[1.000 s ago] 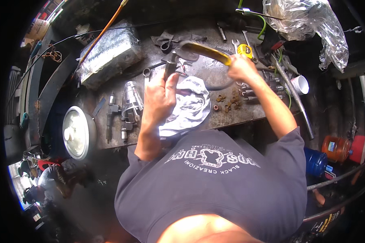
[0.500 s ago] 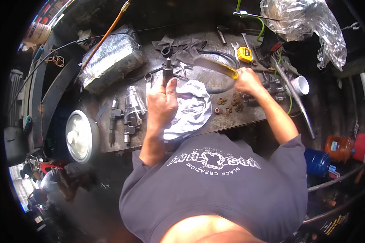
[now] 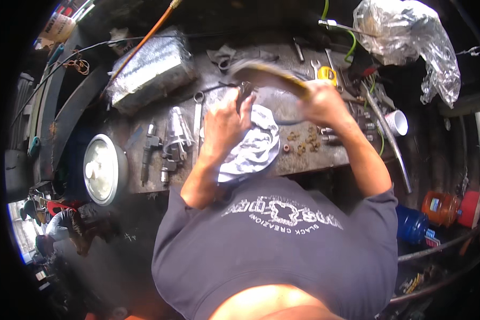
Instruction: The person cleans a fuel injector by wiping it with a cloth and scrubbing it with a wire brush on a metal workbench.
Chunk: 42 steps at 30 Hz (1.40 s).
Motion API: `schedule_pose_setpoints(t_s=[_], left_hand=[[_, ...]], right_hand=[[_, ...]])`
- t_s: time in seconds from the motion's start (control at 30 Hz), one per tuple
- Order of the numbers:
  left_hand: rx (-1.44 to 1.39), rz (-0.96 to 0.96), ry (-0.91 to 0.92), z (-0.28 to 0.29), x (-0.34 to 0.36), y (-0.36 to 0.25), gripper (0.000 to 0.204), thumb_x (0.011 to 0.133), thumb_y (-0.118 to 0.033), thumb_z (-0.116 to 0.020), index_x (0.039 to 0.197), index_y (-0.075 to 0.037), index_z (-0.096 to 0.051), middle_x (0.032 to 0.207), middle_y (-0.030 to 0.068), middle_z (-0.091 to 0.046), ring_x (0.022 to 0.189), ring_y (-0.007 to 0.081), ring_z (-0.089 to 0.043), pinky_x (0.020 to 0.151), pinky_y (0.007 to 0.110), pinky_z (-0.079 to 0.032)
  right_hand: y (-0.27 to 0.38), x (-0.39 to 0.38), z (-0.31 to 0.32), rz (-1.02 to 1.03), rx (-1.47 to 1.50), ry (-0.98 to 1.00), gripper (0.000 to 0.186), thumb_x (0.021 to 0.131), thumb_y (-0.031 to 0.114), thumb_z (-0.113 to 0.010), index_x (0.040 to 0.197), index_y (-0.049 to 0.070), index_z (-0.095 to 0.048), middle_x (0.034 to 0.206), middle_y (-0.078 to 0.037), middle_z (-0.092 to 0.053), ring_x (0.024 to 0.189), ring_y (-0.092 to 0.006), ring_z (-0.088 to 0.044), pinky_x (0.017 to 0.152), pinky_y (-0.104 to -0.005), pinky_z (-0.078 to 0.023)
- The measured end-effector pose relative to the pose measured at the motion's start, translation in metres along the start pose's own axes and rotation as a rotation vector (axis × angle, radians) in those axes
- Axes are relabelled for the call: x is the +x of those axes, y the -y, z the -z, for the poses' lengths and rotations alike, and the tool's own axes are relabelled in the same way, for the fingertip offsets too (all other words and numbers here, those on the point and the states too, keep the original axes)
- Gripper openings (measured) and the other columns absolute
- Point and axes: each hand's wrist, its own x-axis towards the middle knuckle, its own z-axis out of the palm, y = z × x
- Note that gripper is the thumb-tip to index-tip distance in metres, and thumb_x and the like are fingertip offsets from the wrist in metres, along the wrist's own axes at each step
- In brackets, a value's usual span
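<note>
My left hand [image 3: 224,122] is closed around a dark cylindrical metal part [image 3: 244,90] above the bench. My right hand [image 3: 325,104] grips a long tool with a yellow handle [image 3: 282,80], smeared by motion, so its kind is unclear. The tool's far end reaches over beside the metal part; whether they touch cannot be made out. Below my hands a crumpled white cloth [image 3: 253,146] lies on a round base. Right of it sit several small brass-coloured pieces [image 3: 306,141]. A ring-ended wrench [image 3: 198,114] lies left of my left hand.
Metal injector-like parts [image 3: 151,146] and a clear plastic cup [image 3: 178,128] lie left on the bench. A plastic-wrapped block [image 3: 152,72] stands behind them. At right are a yellow tape measure [image 3: 327,74], a metal pipe [image 3: 392,136] and a white cup [image 3: 396,123]. A round white lid [image 3: 101,169] is at left.
My left hand has shifted slightly right, and the metal part has tilted and dropped lower. The yellow-handled tool has swung left toward the part. The view has shifted slightly.
</note>
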Motion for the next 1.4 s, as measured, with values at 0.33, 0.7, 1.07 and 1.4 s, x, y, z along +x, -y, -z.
schedule_pose_setpoints(t_s=[0.33, 0.7, 1.07, 1.4], left_hand=[[0.026, -0.018, -0.031, 0.003, 0.001, 0.006, 0.020, 0.088, -0.023, -0.055, 0.089, -0.004, -0.060, 0.065, 0.0175, -0.061, 0.061, 0.0372, -0.061, 0.056, 0.043, -0.048], [-0.396, 0.330, 0.097, -0.002, -0.028, 0.039, 0.026, 0.093, -0.024, -0.051, 0.077, -0.004, -0.053, 0.052, -0.0012, -0.047, 0.040, 0.0058, -0.044, 0.038, 0.022, -0.036], [-0.655, 0.631, 0.232, 0.024, -0.076, 0.053, 0.029, 0.095, -0.025, -0.047, 0.076, -0.002, -0.052, 0.053, 0.0014, -0.047, 0.041, 0.0074, -0.044, 0.037, 0.020, -0.034], [-0.559, 0.605, 0.540, 0.019, -0.090, 0.037, 0.026, 0.094, -0.023, -0.050, 0.076, -0.003, -0.052, 0.053, -0.0032, -0.044, 0.042, 0.0043, -0.038, 0.039, 0.022, -0.031]], right_hand=[[0.007, -0.001, -0.017, -0.016, 0.030, -0.065, 0.024, 0.069, 0.013, -0.052, 0.085, -0.001, -0.063, 0.085, -0.023, -0.062, 0.087, -0.0370, -0.060, 0.081, -0.0437, -0.047], [-0.039, 0.019, -0.065, -0.550, 0.030, 0.268, 0.034, 0.067, 0.018, -0.055, 0.094, -0.002, -0.064, 0.099, -0.024, -0.063, 0.095, -0.0349, -0.062, 0.082, -0.0419, -0.049], [0.053, -0.073, -0.114, -0.316, 0.146, 0.052, 0.045, 0.072, 0.038, -0.064, 0.103, 0.007, -0.057, 0.096, -0.015, -0.061, 0.096, -0.0289, -0.058, 0.083, -0.0438, -0.040], [0.067, -0.045, -0.103, -0.144, 0.653, -0.399, 0.017, 0.071, 0.017, -0.063, 0.083, 0.006, -0.059, 0.078, -0.009, -0.059, 0.070, -0.0240, -0.060, 0.063, -0.0362, -0.049]])
